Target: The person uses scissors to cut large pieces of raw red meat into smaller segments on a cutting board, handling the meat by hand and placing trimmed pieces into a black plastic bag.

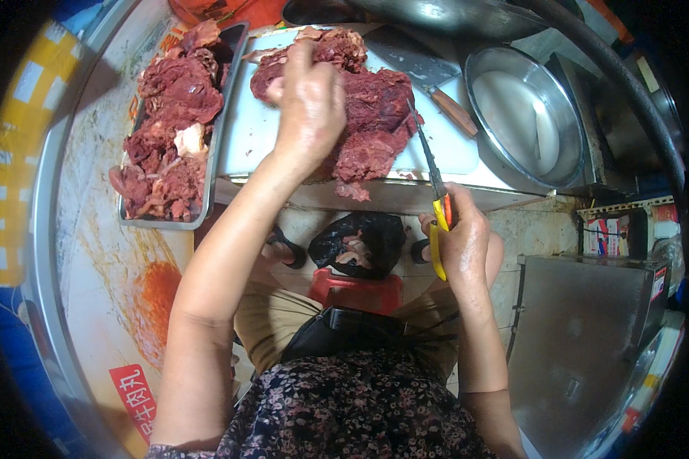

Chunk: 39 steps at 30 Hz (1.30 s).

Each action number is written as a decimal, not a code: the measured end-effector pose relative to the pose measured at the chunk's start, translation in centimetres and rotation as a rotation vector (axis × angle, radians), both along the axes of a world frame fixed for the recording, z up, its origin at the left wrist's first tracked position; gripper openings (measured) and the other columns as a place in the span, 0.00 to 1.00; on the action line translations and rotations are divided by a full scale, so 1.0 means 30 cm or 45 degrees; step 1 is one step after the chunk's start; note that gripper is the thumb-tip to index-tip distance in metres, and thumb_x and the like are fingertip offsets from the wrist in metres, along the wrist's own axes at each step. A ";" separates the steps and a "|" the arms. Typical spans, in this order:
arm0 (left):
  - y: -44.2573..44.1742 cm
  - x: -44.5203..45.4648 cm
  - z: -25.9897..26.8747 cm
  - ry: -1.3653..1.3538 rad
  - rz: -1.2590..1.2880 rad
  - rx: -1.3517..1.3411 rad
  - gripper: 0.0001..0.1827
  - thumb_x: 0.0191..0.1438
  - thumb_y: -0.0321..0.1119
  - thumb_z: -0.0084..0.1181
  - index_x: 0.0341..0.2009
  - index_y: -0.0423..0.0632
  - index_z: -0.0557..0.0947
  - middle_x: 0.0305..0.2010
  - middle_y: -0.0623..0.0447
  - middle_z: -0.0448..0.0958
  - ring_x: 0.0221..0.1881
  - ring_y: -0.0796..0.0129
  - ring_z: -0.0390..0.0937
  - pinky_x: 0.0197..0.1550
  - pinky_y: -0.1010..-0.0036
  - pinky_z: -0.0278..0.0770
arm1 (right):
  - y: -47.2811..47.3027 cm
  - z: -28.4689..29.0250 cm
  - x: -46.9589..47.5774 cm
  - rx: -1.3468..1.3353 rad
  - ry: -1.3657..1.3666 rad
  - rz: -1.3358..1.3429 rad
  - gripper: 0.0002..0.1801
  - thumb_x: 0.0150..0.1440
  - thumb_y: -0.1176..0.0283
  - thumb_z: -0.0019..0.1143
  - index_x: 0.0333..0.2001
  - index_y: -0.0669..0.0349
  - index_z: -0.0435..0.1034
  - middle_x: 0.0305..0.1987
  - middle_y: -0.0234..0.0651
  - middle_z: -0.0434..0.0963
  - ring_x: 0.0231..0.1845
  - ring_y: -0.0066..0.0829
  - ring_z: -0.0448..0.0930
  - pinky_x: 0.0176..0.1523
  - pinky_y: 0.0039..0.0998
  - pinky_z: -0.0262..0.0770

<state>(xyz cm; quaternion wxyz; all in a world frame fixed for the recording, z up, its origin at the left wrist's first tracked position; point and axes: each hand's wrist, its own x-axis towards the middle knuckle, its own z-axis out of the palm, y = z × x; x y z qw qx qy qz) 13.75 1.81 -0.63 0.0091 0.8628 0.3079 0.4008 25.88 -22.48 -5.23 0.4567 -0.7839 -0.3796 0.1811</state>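
A large piece of dark red meat (379, 103) lies across a white cutting board (252, 132), and its near end hangs over the board's front edge. My left hand (313, 103) is over the meat's left part, slightly blurred; whether its fingers pinch anything is hidden. In my right hand (462, 241) is a pair of scissors (428, 149) with yellow and orange handles. Their dark blades look closed or nearly so and point away from me, tips beside the meat's right edge. More meat pieces (178, 97) fill a metal tray (221, 132) left of the board.
A cleaver (413, 60) with a wooden handle rests at the board's back right. Right of it stands a steel basin (476, 109). Below the board, a black plastic bag (327, 235) holds scraps near a red plastic stool (356, 292). A metal cabinet (585, 327) stands at lower right.
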 end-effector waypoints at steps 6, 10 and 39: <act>0.008 -0.099 0.022 -0.010 -0.091 -0.061 0.07 0.56 0.30 0.62 0.36 0.40 0.83 0.54 0.40 0.73 0.55 0.45 0.74 0.56 0.57 0.72 | 0.011 -0.002 -0.002 -0.040 0.018 -0.002 0.28 0.45 0.81 0.72 0.51 0.63 0.72 0.34 0.46 0.79 0.35 0.44 0.81 0.41 0.37 0.77; -0.035 -0.015 0.042 0.193 -0.179 0.063 0.11 0.49 0.33 0.67 0.40 0.48 0.84 0.61 0.41 0.69 0.66 0.47 0.64 0.62 0.51 0.58 | 0.023 0.007 -0.026 -0.022 0.064 0.008 0.28 0.44 0.83 0.71 0.51 0.64 0.72 0.32 0.45 0.78 0.34 0.43 0.81 0.42 0.38 0.77; -0.107 -0.309 0.051 -0.427 -0.278 -0.615 0.05 0.58 0.26 0.63 0.33 0.38 0.82 0.41 0.52 0.80 0.46 0.71 0.76 0.52 0.75 0.73 | -0.019 0.034 -0.005 -0.055 0.133 -0.090 0.25 0.47 0.82 0.70 0.50 0.65 0.73 0.31 0.44 0.80 0.33 0.34 0.83 0.40 0.34 0.78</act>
